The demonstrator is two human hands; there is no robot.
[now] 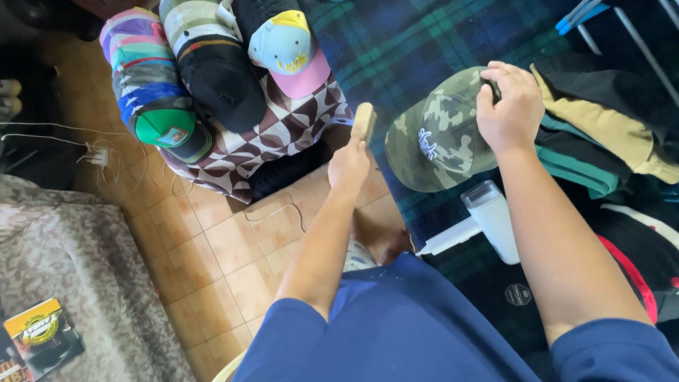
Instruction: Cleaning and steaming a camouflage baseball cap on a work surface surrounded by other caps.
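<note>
My left hand [348,164] fingers are closed around a wooden brush [364,122]; my right hand [511,106] fingers grip the camouflage cap [435,134] by its back edge.

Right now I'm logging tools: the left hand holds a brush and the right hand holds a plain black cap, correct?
Not quite. The head view shows the right hand holding a green camouflage cap, not a plain black one. The left hand does hold the brush.
</note>
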